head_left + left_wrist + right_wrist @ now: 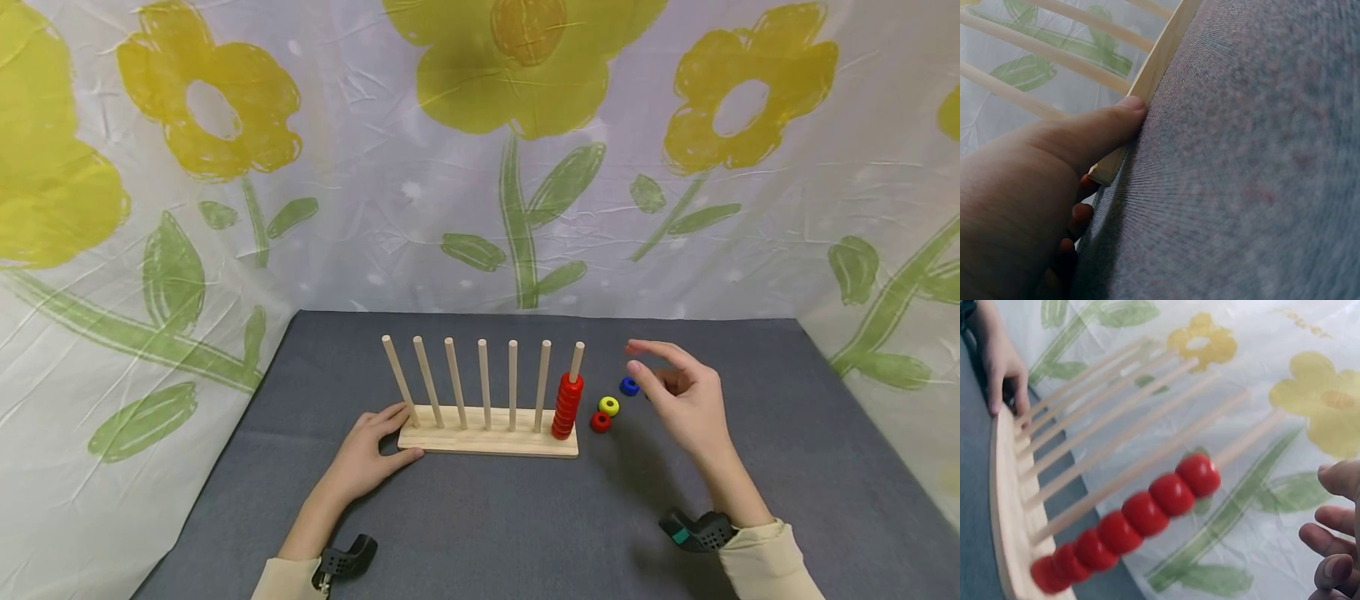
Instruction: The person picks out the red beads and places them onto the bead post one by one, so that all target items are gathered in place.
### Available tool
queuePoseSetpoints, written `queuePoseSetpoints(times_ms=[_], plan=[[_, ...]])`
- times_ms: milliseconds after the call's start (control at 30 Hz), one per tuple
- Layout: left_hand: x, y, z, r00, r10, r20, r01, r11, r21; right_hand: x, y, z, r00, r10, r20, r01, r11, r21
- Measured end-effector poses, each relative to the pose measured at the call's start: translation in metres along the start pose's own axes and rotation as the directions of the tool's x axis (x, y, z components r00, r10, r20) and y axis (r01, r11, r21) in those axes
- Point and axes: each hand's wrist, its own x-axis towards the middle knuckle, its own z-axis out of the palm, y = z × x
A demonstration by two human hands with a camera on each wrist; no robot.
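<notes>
A wooden peg rack (pixel 487 445) with a row of upright pegs stands on the table. Its rightmost peg carries a stack of red beads (pixel 567 406), which the right wrist view shows close up. My left hand (pixel 367 454) grips the rack's left end; in the left wrist view the thumb (pixel 1119 119) presses the front edge and the other fingers are partly hidden behind. To the right of the rack, my right hand (pixel 686 400) hovers above the table, thumb and index finger apart with nothing between them. Below its fingertips lies a blue bead (pixel 629 386).
A yellow bead (pixel 609 407) and a loose red bead (pixel 601 422) lie on the dark grey tabletop (pixel 495 533), just right of the rack. A flower-printed cloth (pixel 375 225) hangs behind the table and along its sides.
</notes>
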Motion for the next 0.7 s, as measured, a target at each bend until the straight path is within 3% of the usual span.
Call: queuePoseSetpoints(times_ms=[300, 567, 700], plan=[[0.0, 0.001, 0.001, 1.0, 0.003, -0.006, -0.003, 1.0, 0.004, -0.015, 0.023, -0.008, 0.996, 0.085, -0.001, -0.085, 0.996, -0.023], [0.0, 0.0, 0.001, 1.0, 0.019, -0.014, -0.019, 1.0, 0.005, -0.034, 0.05, 0.004, 0.987, 0.164, -0.005, -0.164, 0.984, -0.075], [0.0, -0.001, 0.0, 1.0, 0.007, 0.002, -0.007, 1.0, 0.004, -0.044, 0.079, 0.012, 0.983, 0.18, 0.019, -0.178, 0.98, -0.093]])
